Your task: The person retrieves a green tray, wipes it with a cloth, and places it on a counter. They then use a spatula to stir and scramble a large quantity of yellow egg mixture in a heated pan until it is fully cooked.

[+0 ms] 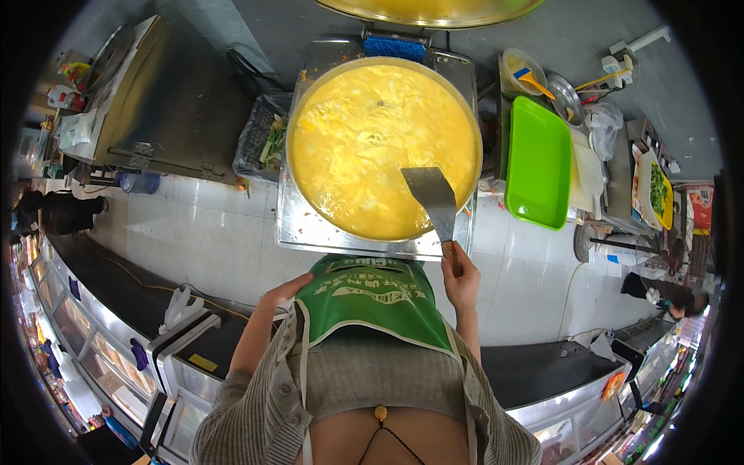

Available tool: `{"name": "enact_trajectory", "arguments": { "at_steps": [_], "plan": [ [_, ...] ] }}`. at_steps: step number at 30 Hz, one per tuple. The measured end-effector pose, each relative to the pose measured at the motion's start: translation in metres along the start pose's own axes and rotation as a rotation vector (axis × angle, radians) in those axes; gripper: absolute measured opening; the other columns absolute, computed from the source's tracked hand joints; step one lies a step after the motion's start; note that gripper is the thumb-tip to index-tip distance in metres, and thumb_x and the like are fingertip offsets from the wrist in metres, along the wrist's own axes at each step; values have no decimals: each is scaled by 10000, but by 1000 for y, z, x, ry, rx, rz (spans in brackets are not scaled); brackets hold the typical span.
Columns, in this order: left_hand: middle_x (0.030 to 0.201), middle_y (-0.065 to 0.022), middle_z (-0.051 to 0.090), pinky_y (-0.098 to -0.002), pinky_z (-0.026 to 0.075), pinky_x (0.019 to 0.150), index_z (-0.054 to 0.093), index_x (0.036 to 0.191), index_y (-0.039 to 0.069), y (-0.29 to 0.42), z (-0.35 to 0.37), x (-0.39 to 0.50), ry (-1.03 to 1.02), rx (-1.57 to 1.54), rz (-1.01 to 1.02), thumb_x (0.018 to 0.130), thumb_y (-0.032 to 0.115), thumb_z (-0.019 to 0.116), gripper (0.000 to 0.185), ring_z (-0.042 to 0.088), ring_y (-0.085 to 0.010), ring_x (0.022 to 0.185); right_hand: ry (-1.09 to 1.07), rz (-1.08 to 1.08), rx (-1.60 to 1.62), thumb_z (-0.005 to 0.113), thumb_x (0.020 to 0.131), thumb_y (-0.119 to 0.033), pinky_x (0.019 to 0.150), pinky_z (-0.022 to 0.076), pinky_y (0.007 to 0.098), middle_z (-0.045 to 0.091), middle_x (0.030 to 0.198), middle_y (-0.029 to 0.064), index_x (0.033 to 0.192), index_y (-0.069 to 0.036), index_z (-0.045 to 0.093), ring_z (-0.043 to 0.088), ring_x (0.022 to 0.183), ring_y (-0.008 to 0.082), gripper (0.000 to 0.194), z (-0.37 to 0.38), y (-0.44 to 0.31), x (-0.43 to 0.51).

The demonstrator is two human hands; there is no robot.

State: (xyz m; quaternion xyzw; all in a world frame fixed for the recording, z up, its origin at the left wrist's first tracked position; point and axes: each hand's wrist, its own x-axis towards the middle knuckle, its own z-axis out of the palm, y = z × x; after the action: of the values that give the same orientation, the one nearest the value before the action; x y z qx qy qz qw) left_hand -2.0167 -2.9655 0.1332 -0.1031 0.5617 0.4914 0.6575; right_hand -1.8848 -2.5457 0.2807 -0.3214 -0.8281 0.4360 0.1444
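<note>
In front of me stands a large round pan (pixel 289 154) filled with yellow beaten egg (pixel 372 139). Paler set folds show across its middle, and the surface looks wet near the front rim. My right hand (pixel 463 278) grips the wooden handle of a metal turner (pixel 433 192). The turner's wide flat blade lies over the egg at the front right, and its neck crosses the rim. At the left edge of my green apron (pixel 369 290) is my left hand (pixel 289 290), against the cloth; its fingertips are partly hidden.
The raised lid (pixel 430 14) is behind the pan. To the right are a green tray (pixel 539 163) and a bowl (pixel 524 70) with an orange-handled brush. A lined basket (pixel 261 139) with vegetable scraps stands left. Display counters (pixel 104 343) curve behind me; other people stand at both sides.
</note>
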Motion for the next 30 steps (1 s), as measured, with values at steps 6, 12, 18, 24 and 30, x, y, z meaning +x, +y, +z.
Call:
{"name": "enact_trajectory", "arguments": {
  "at_steps": [6, 12, 18, 24, 30],
  "plan": [
    [1220, -170, 642, -448, 452, 982, 677, 1152, 66, -110, -97, -3, 505, 1204, -600, 880, 519, 582, 536, 584, -373, 1138, -69, 170, -208, 732, 822, -188, 709, 551, 343, 725, 900, 156, 1282, -65, 617, 712, 757, 234, 490, -36, -29, -5],
    [1058, -181, 665, -466, 492, 876, 650, 1091, 47, -3, -36, 7, 821, 1196, 218, 877, 335, 622, 360, 616, -368, 1018, -114, 216, -230, 697, 839, -174, 672, 529, 340, 704, 844, 152, 1355, -65, 551, 671, 700, 212, 547, -30, -38, -3],
    [1075, -104, 676, -304, 520, 829, 617, 1168, 11, 179, 125, 1, 259, 605, 847, 977, 241, 586, 301, 653, -183, 956, -276, 274, 328, 549, 971, -106, 594, 439, 252, 579, 833, 28, 1548, -95, 186, 477, 670, 74, 682, 28, -50, -9],
    [1169, -60, 602, -265, 472, 921, 540, 1233, 7, 203, 210, -15, -71, 37, 478, 1019, 290, 529, 355, 575, -132, 1072, -295, 58, 420, 467, 980, -78, 884, 484, 353, 608, 1165, 237, 1538, -7, 15, 629, 1010, 319, 721, 59, -77, -17],
    [1098, -15, 610, -236, 470, 861, 567, 1212, 69, 208, 198, -12, -81, -252, 295, 986, 221, 581, 272, 578, -101, 993, -298, -213, 241, 472, 970, -128, 914, 481, 443, 536, 1249, 329, 1524, 24, 13, 583, 1077, 466, 736, 63, -88, -15]
  ]
}}
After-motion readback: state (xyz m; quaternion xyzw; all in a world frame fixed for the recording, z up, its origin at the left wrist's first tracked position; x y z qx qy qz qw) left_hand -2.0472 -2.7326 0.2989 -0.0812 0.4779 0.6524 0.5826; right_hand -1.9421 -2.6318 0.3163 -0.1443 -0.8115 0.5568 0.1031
